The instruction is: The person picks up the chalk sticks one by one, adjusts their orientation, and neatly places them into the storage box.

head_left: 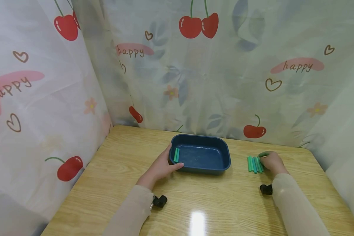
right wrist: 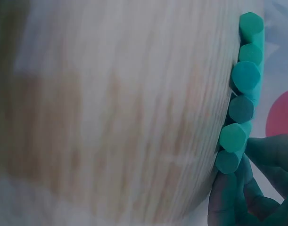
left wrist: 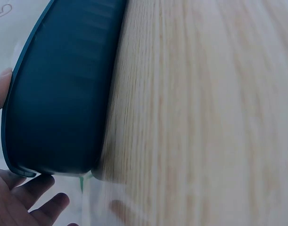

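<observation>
A dark blue rectangular basin (head_left: 200, 170) stands on the table, and two green sticks (head_left: 176, 154) lie inside at its left end. My left hand (head_left: 161, 165) grips that end, thumb over the front rim and fingers round the far side. In the left wrist view the basin's outer wall (left wrist: 63, 94) lies between thumb and fingers. To the right of the basin, several green and teal sticks (head_left: 254, 164) lie side by side in a row. At the row's right end my right hand (head_left: 272, 162) pinches the last six-sided stick (right wrist: 227, 161), its fingertips close around it.
The wooden table (head_left: 212, 196) carries the basin and the row. Cloth with cherries and the word "happy" (head_left: 194, 82) hangs behind and at both sides. A small black device (head_left: 160, 201) sits at the left wrist, another (head_left: 266, 189) at the right.
</observation>
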### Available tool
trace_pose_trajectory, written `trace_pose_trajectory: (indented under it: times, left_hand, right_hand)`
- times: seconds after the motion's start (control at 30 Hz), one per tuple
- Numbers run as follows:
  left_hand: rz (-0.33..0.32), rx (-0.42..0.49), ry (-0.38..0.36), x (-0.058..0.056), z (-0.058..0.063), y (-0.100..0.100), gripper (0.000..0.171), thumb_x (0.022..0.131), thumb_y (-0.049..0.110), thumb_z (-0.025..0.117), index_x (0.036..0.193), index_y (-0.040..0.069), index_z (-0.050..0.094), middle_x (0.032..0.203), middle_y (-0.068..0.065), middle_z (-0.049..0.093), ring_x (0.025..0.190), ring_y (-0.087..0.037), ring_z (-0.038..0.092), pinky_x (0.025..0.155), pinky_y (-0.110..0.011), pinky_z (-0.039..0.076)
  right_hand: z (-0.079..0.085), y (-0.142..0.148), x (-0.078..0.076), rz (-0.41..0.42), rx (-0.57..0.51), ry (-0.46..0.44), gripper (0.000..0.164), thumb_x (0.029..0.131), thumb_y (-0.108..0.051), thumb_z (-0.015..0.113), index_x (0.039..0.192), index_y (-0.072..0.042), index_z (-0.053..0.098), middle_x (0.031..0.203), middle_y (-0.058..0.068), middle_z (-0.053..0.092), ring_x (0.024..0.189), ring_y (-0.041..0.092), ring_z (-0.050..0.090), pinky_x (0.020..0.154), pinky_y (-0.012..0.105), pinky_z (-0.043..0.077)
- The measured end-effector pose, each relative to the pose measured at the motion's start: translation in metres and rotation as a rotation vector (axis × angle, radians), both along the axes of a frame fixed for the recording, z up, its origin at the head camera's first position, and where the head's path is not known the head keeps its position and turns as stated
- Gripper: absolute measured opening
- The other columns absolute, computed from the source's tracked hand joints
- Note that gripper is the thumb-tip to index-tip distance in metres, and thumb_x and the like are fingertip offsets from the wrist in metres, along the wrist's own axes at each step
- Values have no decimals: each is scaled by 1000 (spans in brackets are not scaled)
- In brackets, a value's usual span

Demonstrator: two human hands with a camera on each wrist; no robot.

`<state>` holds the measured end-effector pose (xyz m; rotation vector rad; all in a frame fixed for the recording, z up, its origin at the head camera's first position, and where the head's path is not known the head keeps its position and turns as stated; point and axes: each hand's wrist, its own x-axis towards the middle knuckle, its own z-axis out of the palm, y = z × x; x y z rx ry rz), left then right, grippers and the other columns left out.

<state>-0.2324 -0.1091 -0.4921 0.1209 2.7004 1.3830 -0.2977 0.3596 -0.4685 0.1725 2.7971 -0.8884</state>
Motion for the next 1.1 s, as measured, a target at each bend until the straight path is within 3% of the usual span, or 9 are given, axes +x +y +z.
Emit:
trace_pose_trajectory:
  times: [0.27,0.6,0.73,0.9,1.1]
  left_hand:
    - [3,-6,-5,-1,1,0,108,84,51,78,163,19,10,165,-6,21,149,-29,25,117,-54,27]
    - [-3,-7,-1,0,-1,0,108,85,50,78,163,20,10,165,-6,22,149,-29,25,117,-54,26]
    - [-4,-5,0,0,-1,-1,108,85,49,78,163,19,10,165,-6,22,149,-29,25,117,-54,26]
    - [-7,-6,2,0,-1,0,108,85,49,78,163,20,10,165,-6,22,149,-29,25,117,-53,26]
    - [-8,3,6,0,1,0,108,85,48,78,163,18,10,165,-6,22,149,-29,25,117,-53,26]
  right_hand:
    - [2,0,-2,62,54,-22,41,93,-9,50,127,12,59,131,37,51,106,43,52,89,55,46]
    - [5,4,1,82,9,-60,38,94,-9,58,123,15,57,111,29,60,91,34,56,78,44,49]
    - [6,6,5,81,-64,-67,40,95,-10,60,124,16,56,110,28,60,88,28,58,74,39,51]
    - [7,11,12,45,-245,-107,46,98,-9,57,134,18,47,120,30,56,88,22,61,73,36,54]
    - [11,15,18,30,-329,-121,49,101,-12,56,139,16,43,125,30,55,91,19,63,78,37,55]
